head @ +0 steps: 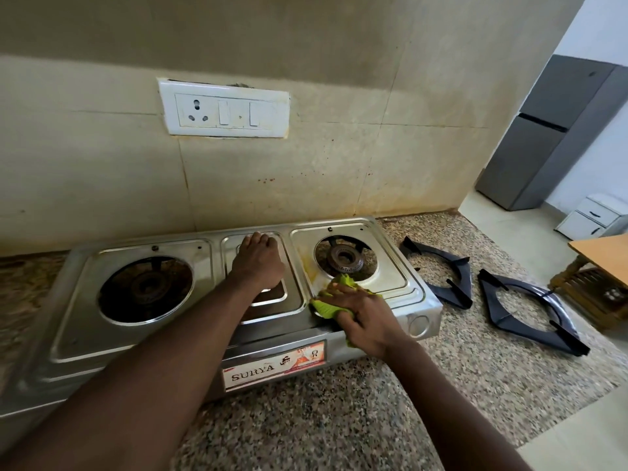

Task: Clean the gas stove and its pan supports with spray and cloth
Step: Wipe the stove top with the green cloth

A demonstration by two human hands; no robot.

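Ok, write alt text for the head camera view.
A person's right hand wipes a steel gas stove with a green cloth near the right burner, while the left hand braces on its middle. Two black pan supports lie on the granite counter beside it.

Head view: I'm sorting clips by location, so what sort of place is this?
Most likely a home kitchen: a steel gas stove on a speckled stone counter, a tiled wall behind, and a grey fridge in the next space.
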